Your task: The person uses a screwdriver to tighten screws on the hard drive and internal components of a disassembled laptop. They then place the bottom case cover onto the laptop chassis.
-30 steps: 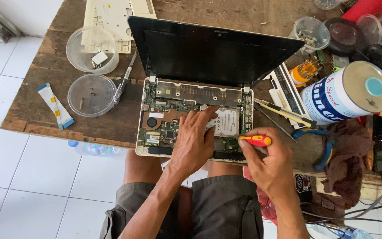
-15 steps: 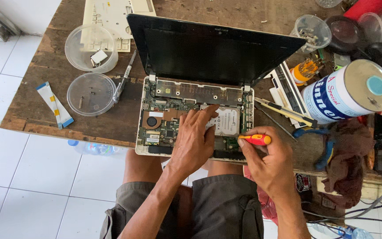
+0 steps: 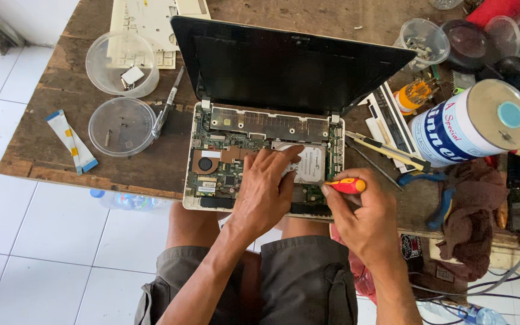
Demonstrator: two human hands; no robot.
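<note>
Two hands work over an opened laptop (image 3: 224, 162) on the table (image 3: 49, 156): left hand (image 3: 266, 189), fingers spread, presses its hard drive (image 3: 311, 165); right hand (image 3: 365, 219) pinches a red screwdriver (image 3: 345, 186).

Your left hand (image 3: 266, 186) lies flat across the opened laptop (image 3: 260, 159), covering the board's middle and part of the silver drive (image 3: 308, 164); your right hand (image 3: 365, 219) closes the front right corner with the red-handled screwdriver (image 3: 345, 185). The raised screen (image 3: 284, 66) walls off any reach from behind. To your right, a large tin can (image 3: 470, 123), loose tools (image 3: 386, 150), blue pliers (image 3: 440, 198) and a brown rag (image 3: 473, 204) crowd the bench. To your left, bare wood (image 3: 151, 162) beside the laptop leaves a passage, bounded by two clear plastic tubs (image 3: 121, 123) and a pen-like tool (image 3: 167, 105).
</note>
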